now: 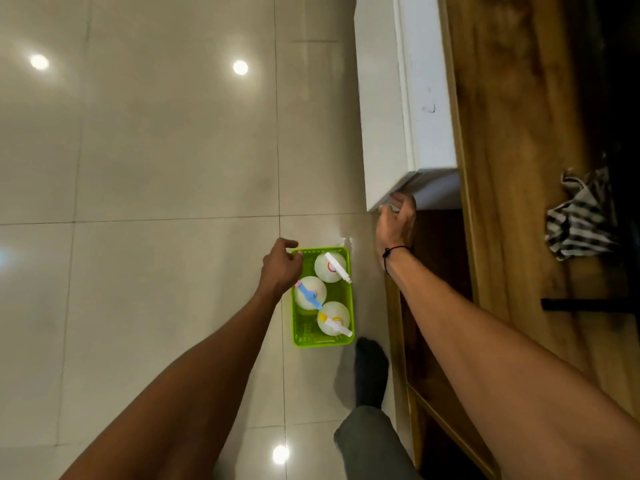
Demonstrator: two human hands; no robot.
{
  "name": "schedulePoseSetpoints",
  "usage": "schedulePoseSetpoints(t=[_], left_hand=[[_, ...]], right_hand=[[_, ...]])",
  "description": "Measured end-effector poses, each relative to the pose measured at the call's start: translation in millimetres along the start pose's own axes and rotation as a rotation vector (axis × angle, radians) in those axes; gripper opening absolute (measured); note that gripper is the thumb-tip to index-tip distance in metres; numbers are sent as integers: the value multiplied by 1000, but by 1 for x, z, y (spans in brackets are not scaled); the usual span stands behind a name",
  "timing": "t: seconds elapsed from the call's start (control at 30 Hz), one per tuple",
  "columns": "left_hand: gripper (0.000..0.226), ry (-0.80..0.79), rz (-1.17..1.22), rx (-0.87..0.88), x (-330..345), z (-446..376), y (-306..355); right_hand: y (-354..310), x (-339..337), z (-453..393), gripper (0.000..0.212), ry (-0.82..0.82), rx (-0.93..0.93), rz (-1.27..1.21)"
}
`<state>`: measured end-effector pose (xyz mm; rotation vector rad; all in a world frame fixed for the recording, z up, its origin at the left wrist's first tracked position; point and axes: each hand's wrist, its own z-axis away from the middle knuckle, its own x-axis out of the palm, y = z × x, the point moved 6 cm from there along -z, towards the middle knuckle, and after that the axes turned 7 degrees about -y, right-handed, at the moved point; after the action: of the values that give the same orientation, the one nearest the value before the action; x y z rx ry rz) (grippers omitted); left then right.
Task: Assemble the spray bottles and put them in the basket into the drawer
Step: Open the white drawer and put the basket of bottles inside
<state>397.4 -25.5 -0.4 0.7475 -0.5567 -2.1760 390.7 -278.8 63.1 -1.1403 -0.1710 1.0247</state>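
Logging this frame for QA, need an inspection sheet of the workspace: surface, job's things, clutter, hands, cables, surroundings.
Surface: glossy beige tiled floor, ceiling lights mirrored in it.
Job's things: green plastic basket on the floor, holding three translucent spray bottles with trigger heads fitted: white, blue, yellow-and-white. White drawer stands pulled out of the wooden cabinet.
Clutter: striped cloth on the cabinet top.
Hands: left hand at the basket's rim, grip unclear; right hand holds the drawer's near edge.
Cables: nothing seen.
Surroundings: person's socked foot beside the basket.
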Motion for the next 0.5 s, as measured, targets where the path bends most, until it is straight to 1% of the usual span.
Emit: schedulePoseSetpoints(t=[0.03,0.07,0.17,0.27,0.4,0.5], left_hand=[[34,2,7,20,-1,-2,9],[34,0,14,39,-2,-3,18],[33,-25,58,92,-1,-6,41],[36,-64,126,150,3,-7,70],[42,-134,251,219,9,-7,121],[47,-184,314,215,10,-10,155]], right_hand=[[-6,-2,-1,42,41,-11,8],[-10,-2,-1,43,38,-24,12],[-16,4,-2,54,-42,-12,45],[-19,4,3,61,-87,8,112],[-22,10,7,61,-219,26,163],[-24,19,12,60,-297,36,170]])
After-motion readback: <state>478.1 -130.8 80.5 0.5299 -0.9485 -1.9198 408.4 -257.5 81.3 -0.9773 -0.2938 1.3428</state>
